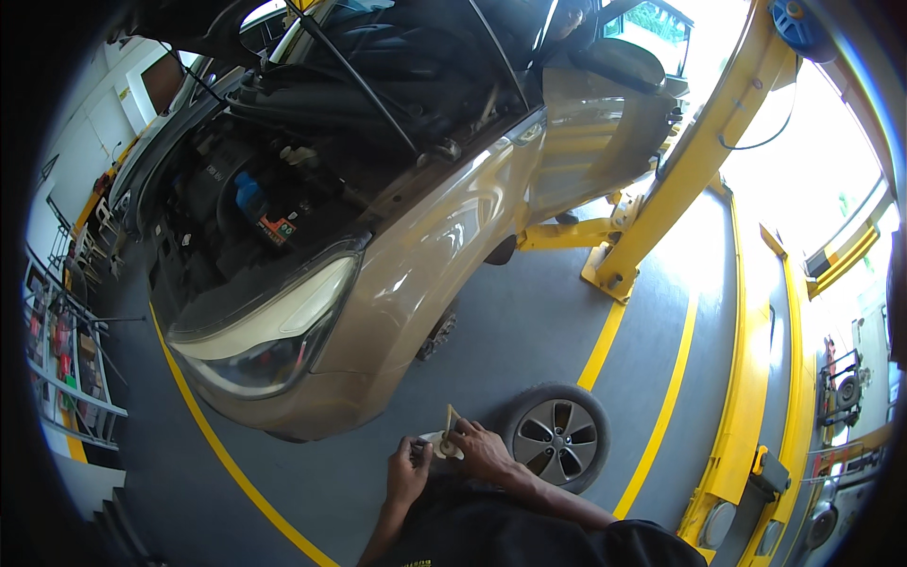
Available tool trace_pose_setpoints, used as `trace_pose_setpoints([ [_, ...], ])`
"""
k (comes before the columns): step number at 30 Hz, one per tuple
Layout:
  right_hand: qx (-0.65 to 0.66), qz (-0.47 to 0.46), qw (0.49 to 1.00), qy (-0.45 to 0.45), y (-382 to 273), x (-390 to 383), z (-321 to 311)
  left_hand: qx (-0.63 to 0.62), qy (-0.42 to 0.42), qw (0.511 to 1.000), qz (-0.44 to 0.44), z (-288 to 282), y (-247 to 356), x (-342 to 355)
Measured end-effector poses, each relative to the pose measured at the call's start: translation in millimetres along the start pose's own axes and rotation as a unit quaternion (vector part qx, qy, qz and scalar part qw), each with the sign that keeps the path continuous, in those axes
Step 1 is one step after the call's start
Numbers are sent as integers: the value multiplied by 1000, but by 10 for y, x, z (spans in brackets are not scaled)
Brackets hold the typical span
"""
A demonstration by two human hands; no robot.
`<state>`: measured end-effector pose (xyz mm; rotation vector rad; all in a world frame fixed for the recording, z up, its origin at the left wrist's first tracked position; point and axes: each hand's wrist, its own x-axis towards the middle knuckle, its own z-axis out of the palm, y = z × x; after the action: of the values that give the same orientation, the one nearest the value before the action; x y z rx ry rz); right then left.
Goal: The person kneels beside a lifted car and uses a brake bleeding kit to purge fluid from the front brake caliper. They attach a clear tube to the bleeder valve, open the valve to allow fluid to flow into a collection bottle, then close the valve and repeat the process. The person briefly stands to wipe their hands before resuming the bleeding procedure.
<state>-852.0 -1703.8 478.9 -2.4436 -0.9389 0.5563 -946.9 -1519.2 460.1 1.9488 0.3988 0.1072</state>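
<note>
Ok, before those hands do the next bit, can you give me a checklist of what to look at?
1. Left hand has hold of the small pale item: ok, fingertips on it.
2. Right hand is on it too: ok.
3. Hood is up: ok, raised above the engine bay.
4. Loose wheel lies flat: ok, on the floor beside the right hand.
5. Front door is shut: not ok, it stands open.
6. Yellow lift arm touches the car: cannot tell, contact is hidden.

the fender [425,302] looks glossy painted metal, the tyre [557,390] matt rubber, the floor [312,482] smooth.
</note>
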Motion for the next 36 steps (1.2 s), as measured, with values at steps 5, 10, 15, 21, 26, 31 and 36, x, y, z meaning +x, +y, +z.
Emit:
trace_pose_setpoints([
  [5,14,34,999,-3,-8,122,105,19,16,1000,-7,-212,-228,-79],
  [10,-2,62,998,12,-6,171,229,5,-24,995,-95,-342,-520,-41],
  [15,5,59,997,40,40,245,420,55,-34,997,-51,-396,-864,2],
  [21,4,74,996,43,73,363,615,205,-200,944,-163,-436,-1650,-155],
  [26,29,80,994,64,187,431,730,219,-346,895,-179,-261,-2157,-273],
  [31,16,49,998,-25,531,698,771,214,-326,898,-203,180,-2389,-73],
  [36,4,3,994,-108,949,1101,749,261,-425,830,-250,384,-2661,108],
])
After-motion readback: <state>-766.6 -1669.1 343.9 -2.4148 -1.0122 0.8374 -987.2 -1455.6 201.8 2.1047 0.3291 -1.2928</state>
